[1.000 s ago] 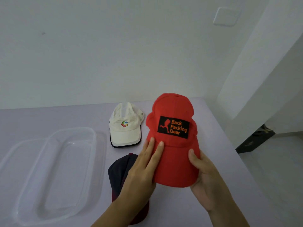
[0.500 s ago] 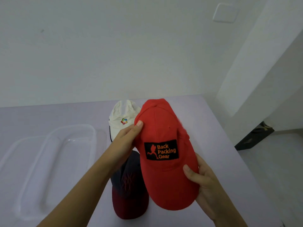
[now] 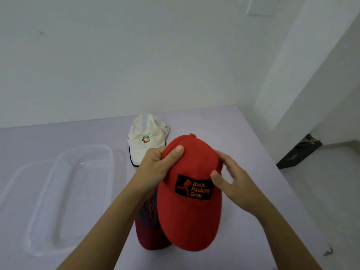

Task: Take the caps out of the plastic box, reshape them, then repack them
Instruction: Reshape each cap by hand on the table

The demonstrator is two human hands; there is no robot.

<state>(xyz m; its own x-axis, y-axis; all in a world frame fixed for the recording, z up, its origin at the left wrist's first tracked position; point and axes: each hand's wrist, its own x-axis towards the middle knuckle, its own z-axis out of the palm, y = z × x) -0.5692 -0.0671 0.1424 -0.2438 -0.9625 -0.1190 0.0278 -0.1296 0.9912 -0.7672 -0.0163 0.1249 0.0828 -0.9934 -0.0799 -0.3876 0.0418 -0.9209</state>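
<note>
I hold a red cap (image 3: pixel 190 215) with a black "Back Packing Gear" patch above the table, brim toward me. My left hand (image 3: pixel 155 168) grips the left side of its crown, thumb on top. My right hand (image 3: pixel 233 184) touches the crown's right side, fingers loosely bent and blurred. Under the red cap lies a dark navy cap with a maroon brim (image 3: pixel 150 227), mostly hidden. A white cap with a coloured logo (image 3: pixel 148 133) lies farther back on the table. The clear plastic box (image 3: pixel 78 191) stands empty at the left.
A clear lid (image 3: pixel 13 184) lies left of the box, partly under it. The lilac table (image 3: pixel 224 129) ends at the right, with white walls behind and a dark object (image 3: pixel 298 152) on the floor beyond the edge.
My left hand moved from the brim up to the crown and now grips it. My right hand left the brim's edge and came to the crown's right side. The cap rose slightly.
</note>
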